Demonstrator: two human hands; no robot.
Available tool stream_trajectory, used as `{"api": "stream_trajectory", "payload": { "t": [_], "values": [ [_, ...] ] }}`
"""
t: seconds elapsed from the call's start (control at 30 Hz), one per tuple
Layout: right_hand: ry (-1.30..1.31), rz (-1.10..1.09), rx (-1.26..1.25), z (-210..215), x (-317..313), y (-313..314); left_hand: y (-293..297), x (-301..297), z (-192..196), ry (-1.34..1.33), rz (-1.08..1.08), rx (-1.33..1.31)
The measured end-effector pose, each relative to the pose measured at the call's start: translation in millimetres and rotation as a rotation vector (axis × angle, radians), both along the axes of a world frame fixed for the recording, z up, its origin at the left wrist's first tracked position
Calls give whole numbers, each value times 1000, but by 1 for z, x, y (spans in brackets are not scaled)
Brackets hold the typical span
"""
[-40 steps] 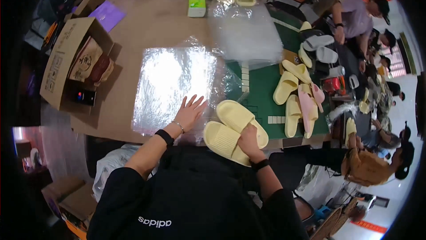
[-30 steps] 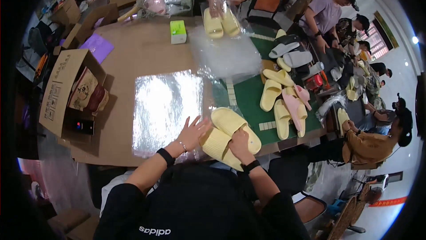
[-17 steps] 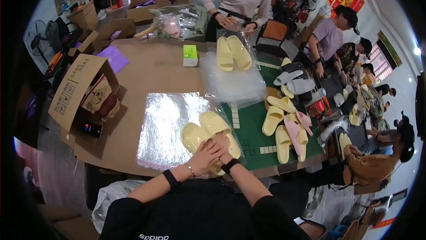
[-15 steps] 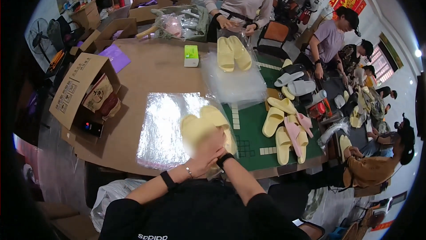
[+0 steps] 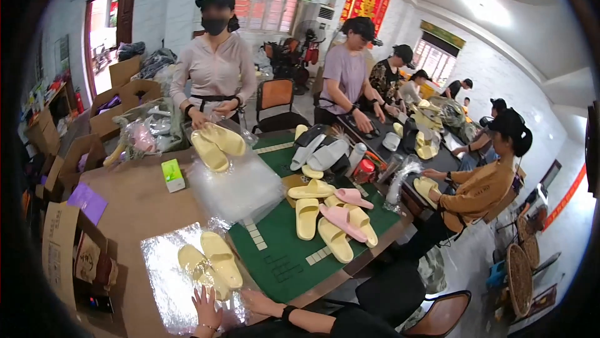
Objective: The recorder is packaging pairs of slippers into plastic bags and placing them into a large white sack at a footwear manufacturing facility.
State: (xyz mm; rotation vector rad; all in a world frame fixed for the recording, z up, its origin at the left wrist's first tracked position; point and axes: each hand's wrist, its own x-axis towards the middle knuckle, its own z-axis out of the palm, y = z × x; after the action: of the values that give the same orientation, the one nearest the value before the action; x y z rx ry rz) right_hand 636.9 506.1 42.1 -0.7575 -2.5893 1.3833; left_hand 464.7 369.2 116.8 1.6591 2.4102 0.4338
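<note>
Here, left hand (image 5: 207, 310) near slippers (image 5: 220, 258)

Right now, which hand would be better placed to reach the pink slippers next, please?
Probably the right hand: it is nearer the pink slippers; the left hand is farther left, over the shiny plastic.

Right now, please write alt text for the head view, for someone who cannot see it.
The person's bare left hand and right hand are near two pale yellow, open-toed slippers on or inside shiny clear plastic. Opposite, a co-worker handles a similar yellow pair.
</note>
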Motion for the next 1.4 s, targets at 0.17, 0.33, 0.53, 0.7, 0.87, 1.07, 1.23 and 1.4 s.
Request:
{"api": "stream_trajectory", "payload": {
  "t": [0.17, 0.33, 0.53, 0.7, 0.87, 1.07, 1.23, 1.4],
  "values": [
    [17, -239, 54, 44, 16, 17, 13, 29, 20, -190, -292, 556],
    [-136, -462, 366, 60, 10, 37, 29, 21, -53, -364, -399, -74],
    [-131, -333, -32, 1, 6, 57, 45, 35, -23, -141, -87, -188],
    [-233, -273, -181, -22, 8, 58, 48, 37, -47, -218, -6, -371],
    [-318, 89, -291, -35, 10, 59, 47, 46, -71, -225, -36, -286],
    [-299, 38, -369, -44, 13, 45, 58, 50, -46, -259, 25, -347],
    [-195, 34, -424, -27, 9, 45, 65, 46, -33, -200, 63, -350],
    [-8, -184, -807, -29, 3, 45, 61, 31, -56, -164, 54, -294]
  ]
}}
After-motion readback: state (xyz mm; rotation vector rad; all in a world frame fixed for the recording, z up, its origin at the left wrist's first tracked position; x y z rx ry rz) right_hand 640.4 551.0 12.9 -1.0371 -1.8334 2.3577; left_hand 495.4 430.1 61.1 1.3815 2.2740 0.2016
